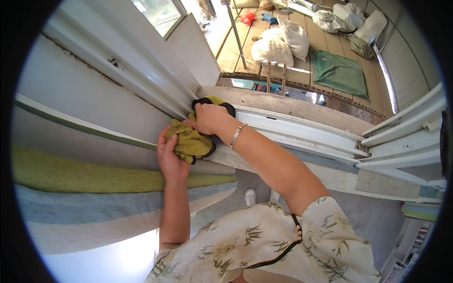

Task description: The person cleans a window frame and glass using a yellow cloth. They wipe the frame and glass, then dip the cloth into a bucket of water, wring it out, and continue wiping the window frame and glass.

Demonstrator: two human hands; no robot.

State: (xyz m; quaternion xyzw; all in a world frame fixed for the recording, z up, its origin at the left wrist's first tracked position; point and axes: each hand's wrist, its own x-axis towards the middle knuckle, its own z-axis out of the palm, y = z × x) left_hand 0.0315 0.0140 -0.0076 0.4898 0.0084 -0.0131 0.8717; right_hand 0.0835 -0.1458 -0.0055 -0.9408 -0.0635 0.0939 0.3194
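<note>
A crumpled yellow-green cloth with black edging [188, 140] is bunched up at the left end of the white window track [288, 129]. My left hand [170, 154] is closed on its near part, thumb on top. My right hand [210, 119], below a wrist bangle [237, 136], reaches across with fingers closed on the far part, against the corner of the window frame. The cloth hides some of my fingertips. Whether it is one piece or two, I cannot tell.
A green, blue and beige striped curtain [94, 174] hangs on the left beside the white frame [118, 56]. Outside the sill, a plank platform holds white sacks [273, 49] and a green sheet [339, 73]. White shelves [406, 243] stand at the lower right.
</note>
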